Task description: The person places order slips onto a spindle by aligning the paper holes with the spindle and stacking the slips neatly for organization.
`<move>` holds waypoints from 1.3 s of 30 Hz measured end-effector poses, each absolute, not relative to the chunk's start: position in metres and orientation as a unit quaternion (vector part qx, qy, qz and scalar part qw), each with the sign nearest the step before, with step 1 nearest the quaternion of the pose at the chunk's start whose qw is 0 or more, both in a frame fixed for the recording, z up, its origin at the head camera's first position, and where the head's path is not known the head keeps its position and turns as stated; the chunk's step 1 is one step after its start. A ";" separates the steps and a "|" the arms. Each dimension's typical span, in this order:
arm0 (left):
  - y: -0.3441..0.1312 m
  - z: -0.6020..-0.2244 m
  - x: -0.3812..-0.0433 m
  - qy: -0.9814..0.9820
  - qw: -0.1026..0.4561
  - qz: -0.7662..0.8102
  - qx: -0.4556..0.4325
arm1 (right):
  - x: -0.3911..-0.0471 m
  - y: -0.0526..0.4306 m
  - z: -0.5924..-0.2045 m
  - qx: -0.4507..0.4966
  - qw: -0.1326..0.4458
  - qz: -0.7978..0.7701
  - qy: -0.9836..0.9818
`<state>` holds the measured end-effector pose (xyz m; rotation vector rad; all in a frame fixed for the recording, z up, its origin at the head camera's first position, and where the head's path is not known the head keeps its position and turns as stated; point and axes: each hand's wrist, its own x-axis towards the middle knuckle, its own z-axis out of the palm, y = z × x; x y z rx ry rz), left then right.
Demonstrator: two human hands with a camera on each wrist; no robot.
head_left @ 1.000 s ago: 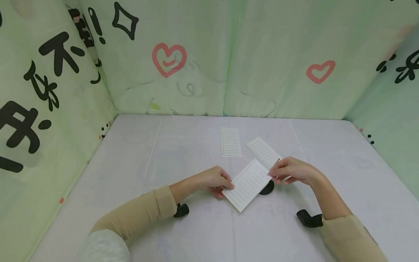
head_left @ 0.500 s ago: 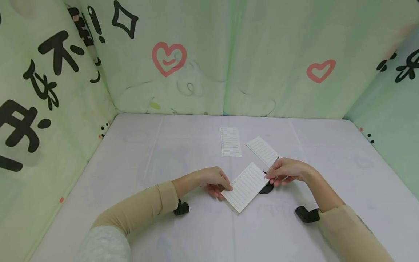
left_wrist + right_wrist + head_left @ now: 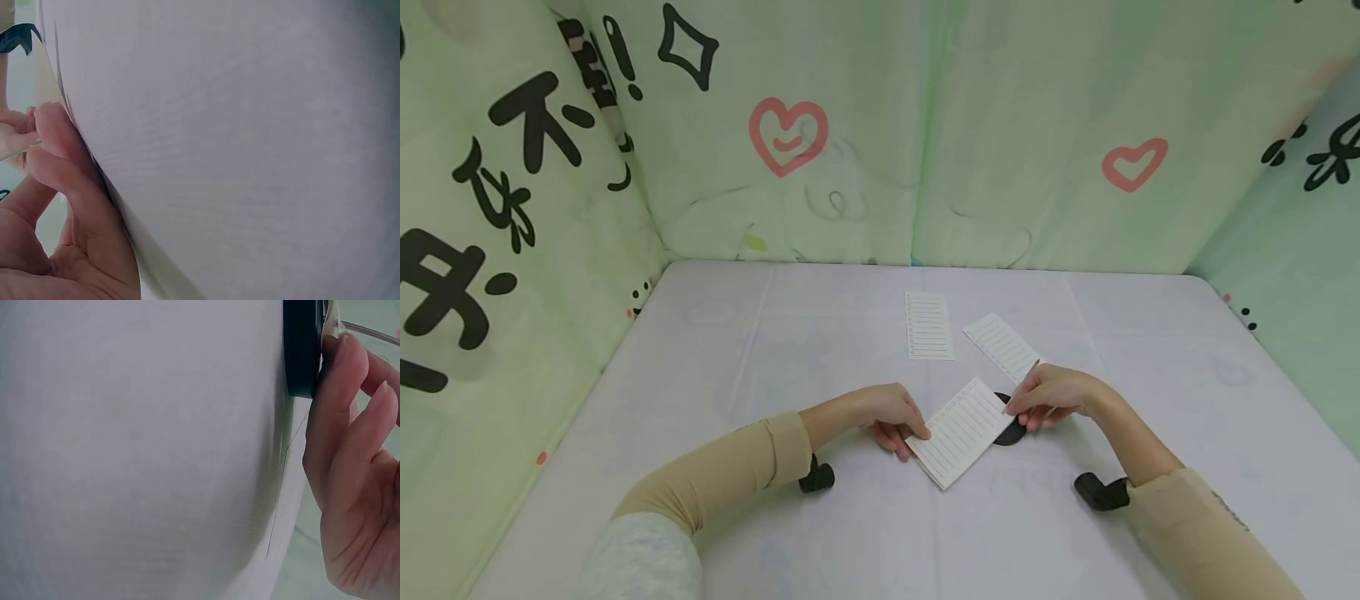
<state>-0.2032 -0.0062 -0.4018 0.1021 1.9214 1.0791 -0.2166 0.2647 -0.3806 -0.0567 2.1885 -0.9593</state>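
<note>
- Since the frame from 1.0 s ago: card stack (image 3: 961, 433) has slid a little toward the person, its far corner now apart from the slanted card (image 3: 1002, 342); more of the black disc (image 3: 1011, 432) shows. Right hand (image 3: 1056, 392) has shifted slightly left; the 2 loose cards stay put.
- Stack location: above the white table (image 3: 805, 333), between the 2 hands, its right edge covering part of the disc. Disc may prop that edge up; whether the stack's near end touches the table, cannot tell.
- Left hand (image 3: 891, 414): pinching the stack's left corner, thumb on top. Probably an anchor, leaving most of the ruled face uncovered.
- Right hand: pinching a thin rod (image 3: 375, 334) slantwise, low end at the stack's right corner. Close grip suggests fine control; whether those fingertips also grip paper, cannot tell.
- Orientation: stack's long axis runs diagonally, near left to far right; ruled face up.
- Contrast: slanted card's long axis runs far left to near right; upright card (image 3: 929, 327), left of it, points almost straight away from the person.
</note>
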 end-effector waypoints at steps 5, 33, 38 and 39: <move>-0.006 -0.404 -0.204 0.781 0.449 0.431 0.043 | -0.216 0.264 -0.380 -0.019 0.366 -0.370 0.854; -0.012 -0.385 -0.242 0.939 0.168 0.230 0.194 | -0.215 0.264 -0.381 -0.016 0.362 -0.378 0.852; -0.010 -0.384 -0.269 0.967 0.038 0.076 0.239 | -0.213 0.263 -0.380 -0.017 0.364 -0.382 0.849; -0.010 -0.384 -0.274 0.969 0.022 0.042 0.244 | -0.213 0.263 -0.379 -0.021 0.364 -0.381 0.849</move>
